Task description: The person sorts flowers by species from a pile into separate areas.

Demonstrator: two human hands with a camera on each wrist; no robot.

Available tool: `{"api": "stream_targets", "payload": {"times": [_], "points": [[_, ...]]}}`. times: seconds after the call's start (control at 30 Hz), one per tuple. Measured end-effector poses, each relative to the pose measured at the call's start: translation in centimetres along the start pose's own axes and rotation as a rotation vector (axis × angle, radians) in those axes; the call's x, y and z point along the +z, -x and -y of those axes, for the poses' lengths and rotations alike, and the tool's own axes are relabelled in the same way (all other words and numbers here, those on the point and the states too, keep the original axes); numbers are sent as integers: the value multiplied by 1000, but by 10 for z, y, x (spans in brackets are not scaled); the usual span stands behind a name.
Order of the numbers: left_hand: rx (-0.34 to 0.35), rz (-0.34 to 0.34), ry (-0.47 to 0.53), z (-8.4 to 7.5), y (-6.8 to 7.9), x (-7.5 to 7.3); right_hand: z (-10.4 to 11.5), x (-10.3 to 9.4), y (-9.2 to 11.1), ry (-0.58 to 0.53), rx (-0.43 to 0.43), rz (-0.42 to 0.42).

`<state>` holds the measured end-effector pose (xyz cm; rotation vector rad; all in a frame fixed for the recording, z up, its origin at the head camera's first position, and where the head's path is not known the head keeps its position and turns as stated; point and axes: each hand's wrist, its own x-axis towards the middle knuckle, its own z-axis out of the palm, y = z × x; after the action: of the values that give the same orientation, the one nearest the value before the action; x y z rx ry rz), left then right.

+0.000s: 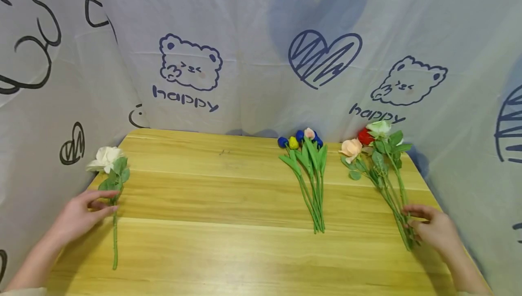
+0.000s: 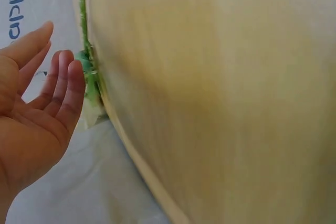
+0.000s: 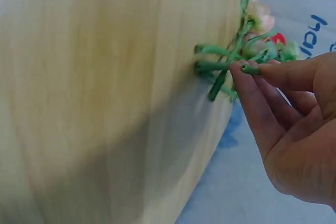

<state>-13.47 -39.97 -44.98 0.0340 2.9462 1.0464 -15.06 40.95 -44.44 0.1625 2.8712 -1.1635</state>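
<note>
On the left of the table lies a white rose [image 1: 107, 159] with green leaves and a long stem. My left hand [image 1: 87, 212] is beside that stem, thumb and fingers parted around it; the left wrist view shows the fingers [image 2: 62, 85] loosely bent, with a gap to the thumb. At the right, a bunch of roses holds a peach rose [image 1: 351, 148], a red rose [image 1: 365, 137] and a pale white rose [image 1: 379, 128]. My right hand [image 1: 434, 228] pinches one rose stem [image 3: 251, 70] near its cut end, between thumb and fingertips, with the other stems crossing close by.
Right of the middle, a bundle of tulips [image 1: 311, 173] in blue, yellow and pink lies with stems toward me. The wooden table [image 1: 212, 250] ends at a printed cloth [image 1: 244, 60] hanging behind and at both sides.
</note>
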Motion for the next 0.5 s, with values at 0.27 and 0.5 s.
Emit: {"api": "stream_targets", "payload": {"times": [0.27,0.5], "points": [[47,59,-31,6,-6,7,-11,-3,-7,132,31,33],[56,53,-88,5,-9,14,-13,-2,-7,229,41,11]]}}
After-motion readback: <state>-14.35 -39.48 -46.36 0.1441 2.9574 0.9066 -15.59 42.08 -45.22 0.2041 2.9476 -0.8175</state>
